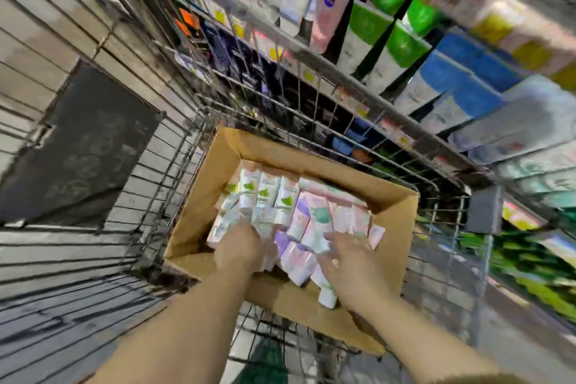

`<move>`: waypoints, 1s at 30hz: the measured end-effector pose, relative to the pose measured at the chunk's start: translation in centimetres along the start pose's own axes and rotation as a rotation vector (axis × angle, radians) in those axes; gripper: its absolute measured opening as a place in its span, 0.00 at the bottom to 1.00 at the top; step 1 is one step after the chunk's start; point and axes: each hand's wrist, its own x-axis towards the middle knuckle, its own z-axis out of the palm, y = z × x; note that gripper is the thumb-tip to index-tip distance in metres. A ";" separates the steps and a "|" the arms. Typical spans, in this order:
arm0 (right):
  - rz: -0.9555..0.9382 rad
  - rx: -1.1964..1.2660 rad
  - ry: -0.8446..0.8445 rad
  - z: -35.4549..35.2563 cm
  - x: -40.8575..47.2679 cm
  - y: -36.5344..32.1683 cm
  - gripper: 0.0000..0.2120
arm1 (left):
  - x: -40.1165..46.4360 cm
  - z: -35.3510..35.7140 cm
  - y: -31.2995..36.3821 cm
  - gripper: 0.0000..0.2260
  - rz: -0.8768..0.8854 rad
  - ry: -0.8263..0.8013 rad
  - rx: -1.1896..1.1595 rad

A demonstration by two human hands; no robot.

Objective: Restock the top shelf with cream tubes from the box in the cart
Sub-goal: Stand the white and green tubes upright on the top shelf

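Pretty bright, even store lighting, but heavy motion blur everywhere, and the wide lens bends the edges badly.

Left hand (241,248) curled downward, right hand (349,262) spread flat

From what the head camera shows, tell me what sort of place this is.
Most likely a shop aisle for skin-care goods. Shelves of standing tubes carry small price tags along their edges, and a wire cart holds an open cardboard box of cream tubes that both hands reach into.
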 end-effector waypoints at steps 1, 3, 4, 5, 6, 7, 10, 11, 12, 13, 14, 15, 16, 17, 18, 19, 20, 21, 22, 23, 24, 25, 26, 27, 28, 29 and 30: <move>-0.013 -0.004 -0.005 0.4 0.1 -0.2 0.21 | 0.3 0.2 -0.1 0.19 -0.002 0.025 -0.004; -0.030 -0.002 -0.023 1.0 0.3 -0.6 0.21 | 0.3 0.3 -0.1 0.16 0.011 0.048 -0.037; -0.027 0.006 -0.036 1.1 0.3 -0.9 0.21 | 0.2 0.3 -0.2 0.14 0.019 0.045 -0.065; -0.019 0.012 -0.051 1.3 0.3 -1.2 0.21 | -0.1 0.2 -0.2 0.13 0.032 0.044 -0.103; -0.014 0.014 -0.065 1.4 0.3 -1.6 0.21 | -0.3 0.0 -0.3 0.12 0.047 0.037 -0.155; -0.014 0.020 -0.080 1.5 0.4 -2.0 0.21 | -0.5 -0.3 -0.4 0.12 0.067 0.027 -0.224; -0.037 0.087 -0.141 1.4 0.4 -3.6 0.21 | -1.4 -1.7 0.4 0.17 0.105 -0.067 -0.481; -0.047 0.117 -0.168 1.4 0.5 -4.2 0.21 | -1.6 -2.2 0.8 0.20 0.107 -0.091 -0.544; -0.045 0.145 -0.189 1.4 0.5 -4.8 0.22 | -1.7 -2.7 1.4 0.21 0.116 -0.096 -0.583; -0.025 0.173 -0.198 1.2 0.4 -5.3 0.23 | -2.0 -3.1 1.9 0.22 0.131 -0.093 -0.610; 0.006 0.194 -0.191 1.1 0.5 -5.6 0.23 | -2.3 -3.5 2.4 0.22 0.143 -0.091 -0.634; 0.046 0.218 -0.170 1.1 0.7 -5.6 0.21 | -2.7 -4.0 2.8 0.22 0.155 -0.112 -0.665; 0.084 0.244 -0.149 0.9 0.9 -5.5 0.17 | -3.0 -4.3 3.0 0.19 0.175 -0.154 -0.696; 0.113 0.269 -0.128 0.8 1.2 -5.2 0.12 | -3.4 -4.7 3.2 0.15 0.198 -0.220 -0.726; 0.136 0.293 -0.115 0.6 1.5 -4.8 0.09 | -3.7 -5.1 3.1 0.11 0.218 -0.303 -0.741; 0.148 0.318 -0.107 0.3 1.7 -4.5 0.06 | -3.8 -5.4 3.0 0.09 0.231 -0.371 -0.755; 0.152 0.350 -0.112 -0.1 1.8 -4.3 0.06 | -3.4 -5.5 2.7 0.07 0.237 -0.395 -0.758; 0.160 0.391 -0.124 -0.5 2.0 -3.9 0.08 | -2.9 -5.4 2.5 0.06 0.234 -0.381 -0.769; 0.190 0.446 -0.140 -0.9 2.2 -3.6 0.10 | -2.0 -4.9 2.2 0.05 0.211 -0.322 -0.765; 0.231 0.529 -0.142 -1.2 2.5 -3.3 0.11 | -1.0 -4.3 2.2 0.05 0.176 -0.247 -0.739; 0.288 0.619 -0.136 -1.5 2.8 -2.9 0.11 | 0.1 -3.5 2.1 0.06 0.141 -0.179 -0.687; 0.334 0.704 -0.127 -1.6 3.0 -2.4 0.13 | 1.1 -2.6 2.2 0.07 0.120 -0.138 -0.632; 0.365 0.784 -0.132 -1.6 3.3 -1.7 0.16 | 1.8 -1.8 2.5 0.07 0.112 -0.113 -0.587; 0.380 0.859 -0.154 -1.7 3.6 -1.1 0.19 | 2.5 -1.0 2.9 0.06 0.116 -0.096 -0.552; 0.379 0.915 -0.179 -1.8 3.7 -0.5 0.21 | 3.0 -0.2 3.3 0.08 0.121 -0.067 -0.510; 0.371 0.949 -0.192 -2.1 3.7 0.0 0.20 | 3.6 0.4 3.7 0.11 0.113 -0.026 -0.455; 0.356 0.966 -0.191 -2.2 3.9 0.6 0.19 | 3.7 0.8 4.1 0.13 0.090 0.016 -0.395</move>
